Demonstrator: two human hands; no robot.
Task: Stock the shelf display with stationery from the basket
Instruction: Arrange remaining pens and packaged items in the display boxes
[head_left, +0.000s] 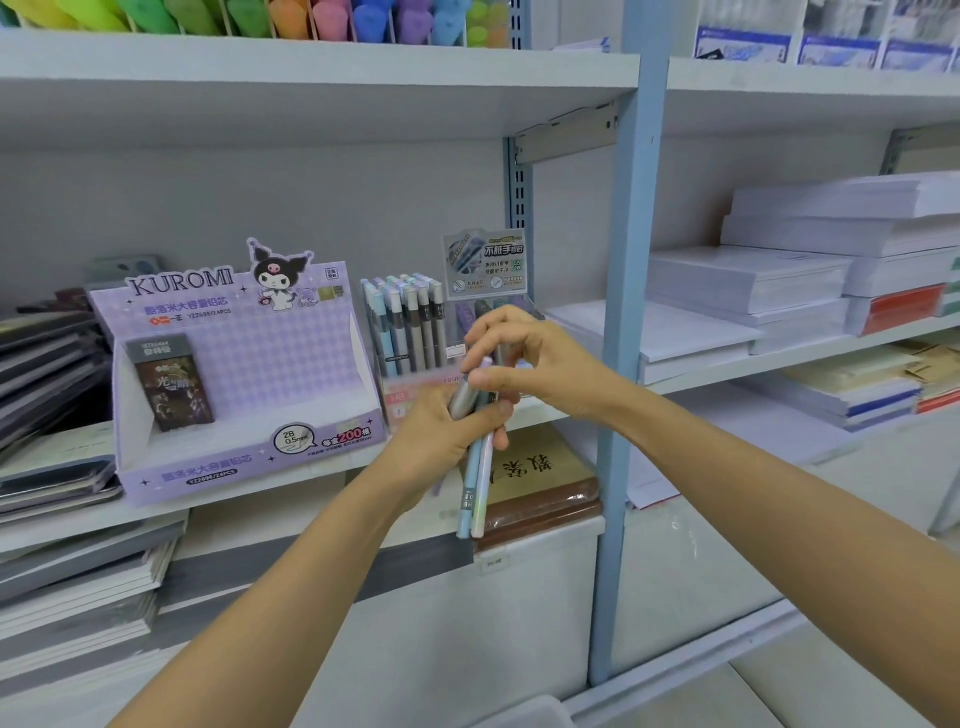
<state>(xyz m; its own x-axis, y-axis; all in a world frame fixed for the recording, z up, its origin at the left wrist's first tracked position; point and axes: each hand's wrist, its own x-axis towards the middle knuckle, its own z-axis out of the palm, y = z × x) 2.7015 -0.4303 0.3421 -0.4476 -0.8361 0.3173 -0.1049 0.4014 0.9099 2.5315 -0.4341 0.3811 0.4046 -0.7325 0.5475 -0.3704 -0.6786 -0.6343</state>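
My left hand (441, 441) grips a bundle of pastel lead tubes (475, 488), blue, pink and grey, held upright in front of the middle shelf. Just above it, my right hand (524, 358) pinches the top of one tube in the bundle. Behind the hands stands a display box of upright tubes (405, 322) with grey and blue caps, with a printed header card (485, 262) beside it. The basket is out of view, except perhaps a white rim (524, 712) at the bottom edge.
A purple Kuromi display box (234, 374) with one dark pack inside sits to the left. Notebooks (47, 364) are stacked far left. A blue shelf upright (623, 364) stands right of the hands, with stacks of white paper (779, 280) beyond. A brown book (535, 483) lies on the lower shelf.
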